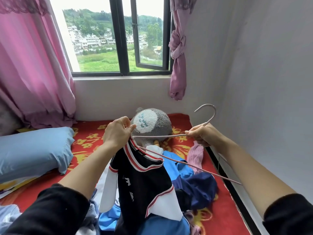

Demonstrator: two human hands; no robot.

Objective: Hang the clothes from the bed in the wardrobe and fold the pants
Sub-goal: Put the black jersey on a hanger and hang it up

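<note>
My left hand pinches the red-and-white striped collar of a black shirt with white sleeves, holding it up over the bed. My right hand grips a thin pink wire hanger just below its hook. One hanger arm runs left to the collar at my left fingers; the other arm slants down to the right, outside the shirt. Under the shirt lies a pile of clothes: blue garments, a dark navy one and a pink knit piece.
The bed has a red flowered blanket. A blue pillow lies at the left, a grey plush toy at the head. A white wall borders the right side. Pink curtains frame the window.
</note>
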